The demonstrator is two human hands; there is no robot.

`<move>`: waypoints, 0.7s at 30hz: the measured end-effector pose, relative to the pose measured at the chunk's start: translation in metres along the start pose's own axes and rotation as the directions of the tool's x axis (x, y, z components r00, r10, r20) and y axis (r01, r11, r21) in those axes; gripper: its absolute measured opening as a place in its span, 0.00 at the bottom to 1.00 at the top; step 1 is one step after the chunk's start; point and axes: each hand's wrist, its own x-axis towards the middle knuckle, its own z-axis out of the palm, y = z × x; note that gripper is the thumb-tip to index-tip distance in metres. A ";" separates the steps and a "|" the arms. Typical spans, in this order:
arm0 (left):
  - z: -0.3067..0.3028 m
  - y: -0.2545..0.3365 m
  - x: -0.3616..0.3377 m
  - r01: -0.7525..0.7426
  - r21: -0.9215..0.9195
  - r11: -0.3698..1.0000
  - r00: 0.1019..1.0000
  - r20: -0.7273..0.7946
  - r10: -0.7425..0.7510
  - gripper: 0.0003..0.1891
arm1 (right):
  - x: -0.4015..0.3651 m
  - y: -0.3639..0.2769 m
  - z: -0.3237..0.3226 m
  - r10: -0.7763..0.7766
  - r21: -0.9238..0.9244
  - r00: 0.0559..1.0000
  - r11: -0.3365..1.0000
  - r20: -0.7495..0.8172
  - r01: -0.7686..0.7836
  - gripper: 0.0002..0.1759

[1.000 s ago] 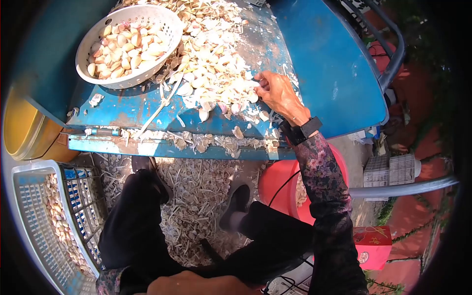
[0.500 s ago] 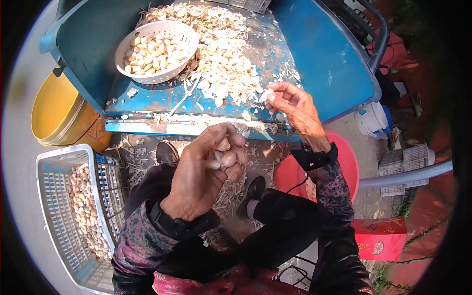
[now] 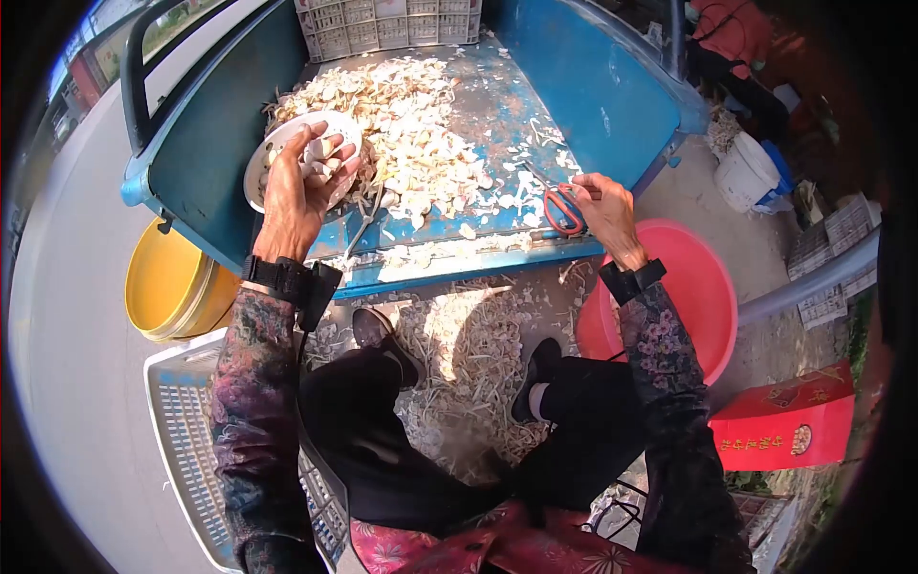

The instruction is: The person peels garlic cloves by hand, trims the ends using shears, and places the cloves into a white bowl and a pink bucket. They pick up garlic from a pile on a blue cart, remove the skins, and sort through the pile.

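My left hand (image 3: 298, 196) reaches over the white colander (image 3: 256, 172), its fingers curled around several garlic cloves (image 3: 325, 158). The hand covers much of what is inside the colander. On the right, my right hand (image 3: 608, 212) is at the front edge of the blue cargo bed, thumb and fingers closed at the red handle of a pair of scissors (image 3: 562, 215). The blades point away to the upper left. Beside the colander spreads a heap of garlic cloves and skins (image 3: 416, 143).
A plastic crate (image 3: 392, 27) stands at the back of the blue cargo bed (image 3: 612, 86). Below are a yellow bucket (image 3: 158, 277), a pale basket (image 3: 177, 430), a pink tub (image 3: 712, 287) and a red box (image 3: 789, 426). Peelings (image 3: 469, 383) cover the ground between my feet.
My left hand has moved forward with its cloves, from above my lap to over the colander. My right hand no longer shows the pale clove and is now at the scissors. The view has shifted.
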 end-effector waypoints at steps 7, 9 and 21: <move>-0.011 -0.017 0.033 -0.420 0.801 0.426 0.907 0.353 0.231 0.22 | -0.005 0.040 0.016 -0.199 -0.266 0.969 0.936 0.144 0.232 0.18; 0.015 -0.062 0.030 -0.385 0.645 0.660 0.888 0.453 0.075 0.17 | -0.007 0.032 0.017 -0.189 -0.339 0.974 0.915 0.124 0.221 0.18; 0.107 -0.184 0.052 -0.712 0.667 -0.219 0.694 0.716 -0.075 0.10 | -0.023 0.011 -0.016 0.162 0.052 0.975 0.984 0.154 -0.172 0.24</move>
